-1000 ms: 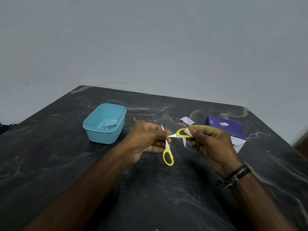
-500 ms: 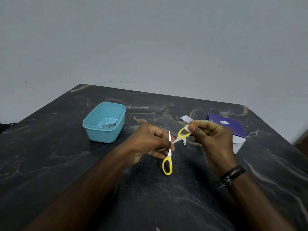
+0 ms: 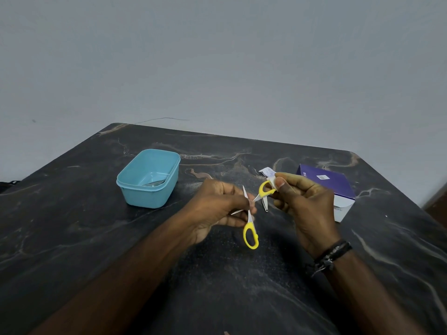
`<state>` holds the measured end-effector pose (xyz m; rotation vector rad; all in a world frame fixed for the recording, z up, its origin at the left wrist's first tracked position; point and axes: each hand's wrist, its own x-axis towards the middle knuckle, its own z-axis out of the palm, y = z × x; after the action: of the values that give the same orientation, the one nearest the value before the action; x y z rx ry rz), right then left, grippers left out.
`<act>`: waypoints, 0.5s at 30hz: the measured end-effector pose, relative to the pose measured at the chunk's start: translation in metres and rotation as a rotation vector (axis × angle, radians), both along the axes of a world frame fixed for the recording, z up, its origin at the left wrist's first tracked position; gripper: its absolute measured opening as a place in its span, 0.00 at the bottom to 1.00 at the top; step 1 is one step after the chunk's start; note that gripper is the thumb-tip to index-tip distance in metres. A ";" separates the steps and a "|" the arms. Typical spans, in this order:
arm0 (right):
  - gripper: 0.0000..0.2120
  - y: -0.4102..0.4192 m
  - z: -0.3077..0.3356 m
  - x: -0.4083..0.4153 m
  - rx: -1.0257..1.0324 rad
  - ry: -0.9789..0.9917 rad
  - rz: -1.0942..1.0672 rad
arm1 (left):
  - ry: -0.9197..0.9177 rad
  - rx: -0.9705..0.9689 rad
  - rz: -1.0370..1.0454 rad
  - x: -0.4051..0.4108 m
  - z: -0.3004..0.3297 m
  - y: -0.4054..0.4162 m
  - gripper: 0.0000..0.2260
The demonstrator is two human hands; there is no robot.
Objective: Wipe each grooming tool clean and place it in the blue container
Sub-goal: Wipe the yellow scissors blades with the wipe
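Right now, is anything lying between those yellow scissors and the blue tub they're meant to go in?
Nothing visible does. The yellow-handled scissors are held open above the dark marble table; only the left hand holding them lies toward the blue plastic container, which is open-topped with a metal tool inside.

Container left; box right

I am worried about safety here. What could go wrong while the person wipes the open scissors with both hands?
The scissors are spread open and the left hand pinches them near the pivot, so a bare blade could cut a finger. The right hand presses only a small white wipe on the upper yellow handle; it may slip. A metal tool lies just beneath and could be knocked.
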<state>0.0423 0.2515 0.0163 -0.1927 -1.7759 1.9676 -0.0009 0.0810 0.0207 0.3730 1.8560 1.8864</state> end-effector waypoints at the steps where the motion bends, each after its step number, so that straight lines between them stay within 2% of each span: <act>1: 0.07 -0.001 0.000 0.000 -0.001 0.002 -0.002 | 0.006 -0.007 -0.010 0.001 0.000 0.001 0.03; 8: 0.05 -0.002 -0.003 0.000 0.031 0.041 -0.006 | 0.065 -0.029 -0.101 0.005 -0.002 0.002 0.06; 15: 0.06 -0.001 -0.005 -0.002 0.111 -0.030 0.062 | 0.077 -0.022 -0.111 0.008 -0.003 0.003 0.10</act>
<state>0.0404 0.2503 0.0113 -0.1332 -1.9258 1.9108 0.0070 0.0839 0.0178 0.5369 1.8632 1.7992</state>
